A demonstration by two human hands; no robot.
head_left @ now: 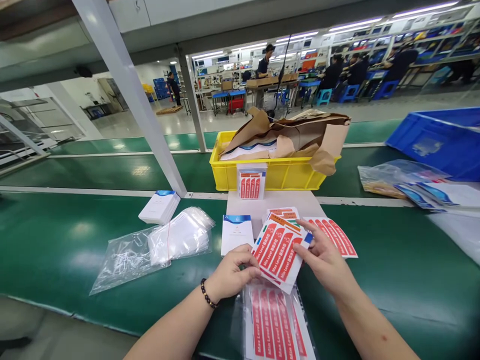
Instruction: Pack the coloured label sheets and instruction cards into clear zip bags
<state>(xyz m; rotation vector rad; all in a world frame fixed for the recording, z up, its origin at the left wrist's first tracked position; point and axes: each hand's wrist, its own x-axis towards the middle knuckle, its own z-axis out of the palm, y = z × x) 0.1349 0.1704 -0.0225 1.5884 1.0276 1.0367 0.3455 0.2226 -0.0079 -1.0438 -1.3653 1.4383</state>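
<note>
Both hands hold a small stack of white sticker sheets [276, 245] printed with red "Max Level / Min Level" strips, tilted above the green bench. My left hand [237, 272], a beaded bracelet on its wrist, pinches the lower left edge. With thumb and fingers, my right hand [322, 252] grips the upper right corner. Below the stack lies a clear plastic bag [275, 325] with more red sticker sheets. Another red sticker sheet [335, 235] lies behind my right hand. Just beyond my left hand is a white booklet [237, 234] with a blue top.
A stack of booklets [159, 207] and a bundle of clear bags [180, 237] lie at the left. Behind, a yellow bin [268, 175] holds brown paper, with a bagged sticker pack [251, 185] against its front. A blue crate [431, 140] stands right. A metal post [131, 95] rises at left.
</note>
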